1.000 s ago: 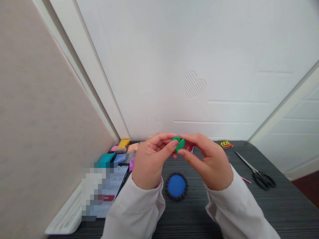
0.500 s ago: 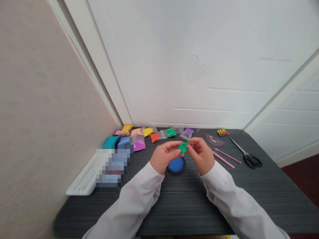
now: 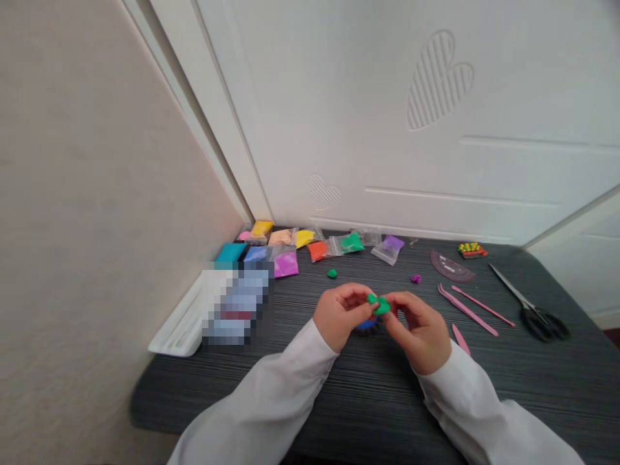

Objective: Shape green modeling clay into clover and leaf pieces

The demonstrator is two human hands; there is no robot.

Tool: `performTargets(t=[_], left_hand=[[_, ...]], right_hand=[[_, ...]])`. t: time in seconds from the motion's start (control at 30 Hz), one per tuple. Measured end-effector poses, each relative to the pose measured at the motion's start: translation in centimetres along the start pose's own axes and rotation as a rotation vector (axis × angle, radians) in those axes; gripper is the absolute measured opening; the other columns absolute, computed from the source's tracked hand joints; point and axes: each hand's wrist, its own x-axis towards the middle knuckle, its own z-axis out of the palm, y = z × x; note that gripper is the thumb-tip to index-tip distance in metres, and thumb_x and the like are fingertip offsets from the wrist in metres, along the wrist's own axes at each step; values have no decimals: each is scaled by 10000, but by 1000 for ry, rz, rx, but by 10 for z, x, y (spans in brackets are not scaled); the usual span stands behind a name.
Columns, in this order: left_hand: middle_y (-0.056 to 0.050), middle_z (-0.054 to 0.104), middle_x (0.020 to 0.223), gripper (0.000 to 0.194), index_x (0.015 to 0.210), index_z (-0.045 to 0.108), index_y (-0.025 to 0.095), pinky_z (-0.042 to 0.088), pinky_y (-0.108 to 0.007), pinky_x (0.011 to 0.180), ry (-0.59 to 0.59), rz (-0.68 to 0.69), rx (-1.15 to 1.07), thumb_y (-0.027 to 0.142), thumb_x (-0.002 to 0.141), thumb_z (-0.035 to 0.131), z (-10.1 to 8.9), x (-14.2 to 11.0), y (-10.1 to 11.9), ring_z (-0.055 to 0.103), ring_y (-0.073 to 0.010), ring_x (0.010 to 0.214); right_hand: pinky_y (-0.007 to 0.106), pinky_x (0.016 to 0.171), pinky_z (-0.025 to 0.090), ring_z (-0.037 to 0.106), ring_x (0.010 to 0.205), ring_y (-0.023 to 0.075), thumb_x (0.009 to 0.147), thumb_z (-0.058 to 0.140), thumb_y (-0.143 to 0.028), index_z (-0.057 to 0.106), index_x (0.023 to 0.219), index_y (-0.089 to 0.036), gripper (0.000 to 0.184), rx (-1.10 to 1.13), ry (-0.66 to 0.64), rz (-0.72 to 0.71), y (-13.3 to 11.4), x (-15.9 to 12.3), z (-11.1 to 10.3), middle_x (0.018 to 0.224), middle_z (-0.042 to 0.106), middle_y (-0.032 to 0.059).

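A small piece of green modelling clay [image 3: 379, 304] is held in the air between my two hands. My left hand [image 3: 345, 314] pinches its left side with thumb and fingers. On the other side, the thumb and fingertips of my right hand [image 3: 419, 328] are closed on the clay. Just below and behind it lies a round blue disc [image 3: 367, 325] with a dark beaded rim, largely covered by my hands. Beyond the hands, a small green clay lump [image 3: 332, 274] and a purple clay bit [image 3: 416, 279] rest on the dark table [image 3: 261, 387].
Bags of coloured clay, among them a green bag [image 3: 352, 243] and a magenta bag [image 3: 286, 263], line the back left. A white tray [image 3: 177, 323] lies left. To the right are pink tweezers [image 3: 467, 310], a protractor [image 3: 451, 267] and black-handled scissors [image 3: 535, 321]. A white panel [image 3: 339, 116] stands behind.
My view has tilted down and turned left, so hands and table sit further right. The green clay looks more bunched between my fingers. The small green and purple lumps now show past my hands.
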Motion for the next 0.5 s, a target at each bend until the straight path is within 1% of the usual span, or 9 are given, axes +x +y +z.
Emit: performTargets(t=[0.1, 0.2, 0.3, 0.37, 0.43, 0.5], left_hand=[[35, 555, 588, 103, 709, 519, 147, 435, -189, 530, 35, 19, -2, 115, 644, 593, 10, -6, -3, 532, -65, 528], [46, 538, 593, 162, 695, 468, 159, 432, -182, 506, 78, 6, -48, 102, 629, 605, 16, -10, -9, 522, -61, 514], [42, 568, 619, 196, 752, 444, 178, 445, -206, 490, 73, -35, -119, 136, 648, 605, 18, -11, -14, 538, -79, 511], [31, 597, 645, 203, 772, 461, 180, 456, -219, 488, 93, -60, -139, 150, 644, 616, 18, -11, -16, 557, -97, 533], [10, 621, 685, 168, 788, 518, 164, 470, -228, 519, 127, -64, -115, 159, 650, 615, 17, -12, -18, 570, -103, 568], [-18, 636, 749, 162, 854, 576, 152, 481, -246, 572, 114, -40, -84, 186, 695, 575, 16, -13, -19, 580, -112, 615]], right_hand=[[266, 579, 414, 482, 591, 115, 704, 508, -174, 533, 759, -185, 61, -56, -5, 60, -5, -3, -2, 652, 533, 3], [257, 549, 389, 460, 560, 110, 688, 497, -160, 514, 683, -183, 29, -86, -45, 77, -10, -4, -4, 609, 521, -5], [253, 535, 381, 460, 544, 110, 684, 497, -153, 501, 657, -181, 39, -36, -119, 97, -12, -4, -7, 578, 522, -10], [253, 539, 386, 471, 551, 111, 700, 502, -170, 501, 673, -181, 29, 15, -158, 123, -9, -4, -8, 585, 529, -9], [252, 544, 393, 480, 564, 110, 719, 509, -202, 505, 703, -182, 26, 45, -129, 154, -4, -4, -7, 607, 530, -7], [246, 536, 394, 480, 565, 106, 728, 517, -233, 502, 726, -184, 51, 46, -31, 184, 2, -3, -5, 619, 517, -11]])
